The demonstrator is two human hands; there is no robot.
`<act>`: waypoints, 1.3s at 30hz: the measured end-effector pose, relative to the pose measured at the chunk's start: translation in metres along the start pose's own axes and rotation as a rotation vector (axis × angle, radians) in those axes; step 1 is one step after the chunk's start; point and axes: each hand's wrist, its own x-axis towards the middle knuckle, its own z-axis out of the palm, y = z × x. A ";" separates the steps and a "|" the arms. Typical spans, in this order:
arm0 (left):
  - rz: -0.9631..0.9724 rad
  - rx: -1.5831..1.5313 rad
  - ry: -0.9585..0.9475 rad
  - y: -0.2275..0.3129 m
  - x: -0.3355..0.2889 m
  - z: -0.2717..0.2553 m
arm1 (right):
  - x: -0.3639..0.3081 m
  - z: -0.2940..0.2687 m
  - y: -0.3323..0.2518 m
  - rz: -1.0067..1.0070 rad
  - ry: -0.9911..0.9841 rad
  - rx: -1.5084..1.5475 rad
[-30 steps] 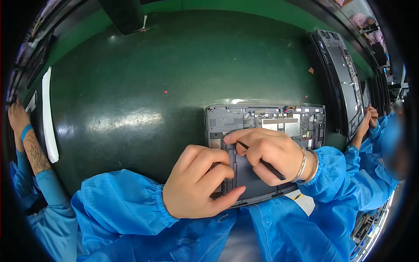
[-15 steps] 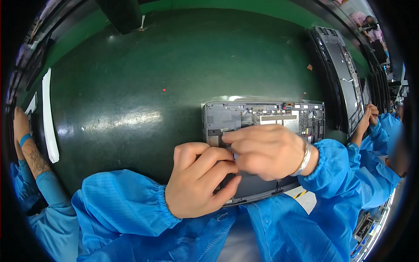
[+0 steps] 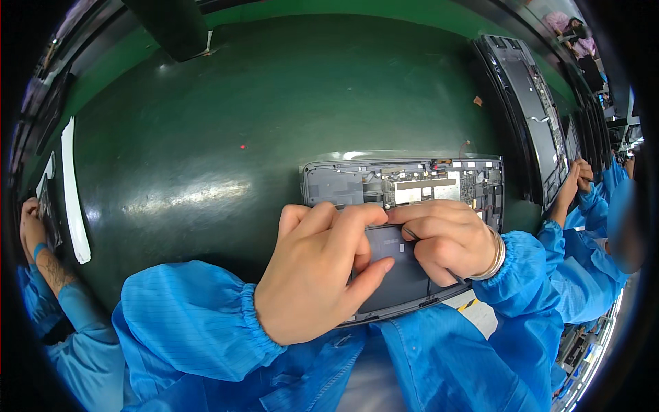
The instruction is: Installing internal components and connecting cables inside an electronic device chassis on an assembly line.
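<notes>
A dark grey laptop chassis lies with its insides exposed on the green table in front of me. Its circuit board runs along the far side, and a dark battery fills the near side. My left hand rests over the left middle of the chassis, index finger stretched along the battery's far edge, thumb held apart; I see nothing in its grasp. Closed around a thin dark tool, my right hand has its index fingertip near the left one. What lies under the fingertips is hidden.
More opened laptop chassis are stacked at the right, beside a co-worker's hands. A white strip lies at the left, near another person's hand. A dark post stands at the back left.
My left hand has moved away from me, its index finger now stretched out. My right hand has shifted right, and the thin dark tool in it now shows. The view has swung slightly.
</notes>
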 end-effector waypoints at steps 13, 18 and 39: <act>0.148 0.420 0.148 -0.011 0.008 -0.006 | 0.006 0.013 -0.005 -0.032 -0.015 -0.237; 0.119 0.316 0.018 -0.010 0.007 -0.009 | 0.008 0.015 -0.003 0.016 -0.025 -0.181; 0.106 0.327 0.054 -0.017 0.009 -0.015 | 0.051 -0.007 0.000 0.494 -0.086 0.109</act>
